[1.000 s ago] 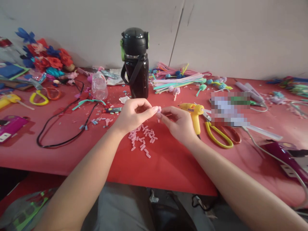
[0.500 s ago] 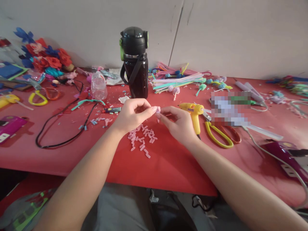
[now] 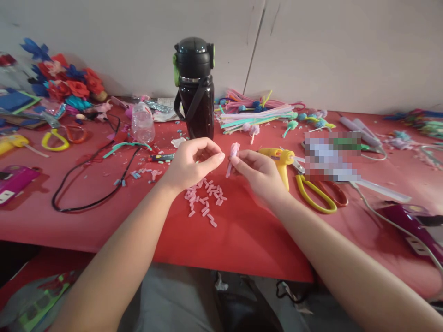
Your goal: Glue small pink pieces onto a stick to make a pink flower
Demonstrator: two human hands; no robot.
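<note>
My right hand (image 3: 260,174) pinches a short pink straw piece (image 3: 232,157), held tilted above the red table (image 3: 242,235). My left hand (image 3: 191,162) hovers just left of it, thumb and forefinger curled into a loose ring, apart from the piece; I see nothing in them. Under both hands lies a small heap of cut pink straw bits (image 3: 205,197).
A black bottle (image 3: 194,90) stands behind my hands. A yellow glue gun (image 3: 281,162) and yellow-handled scissors (image 3: 315,196) lie right of my right hand. Long straws (image 3: 256,115) lie at the back, a small clear bottle (image 3: 142,123) and black cord (image 3: 86,182) to the left, paper flowers (image 3: 65,83) far left.
The hands have come apart: my left hand let go of the pink piece, and my right hand lifted and tilted it up.
</note>
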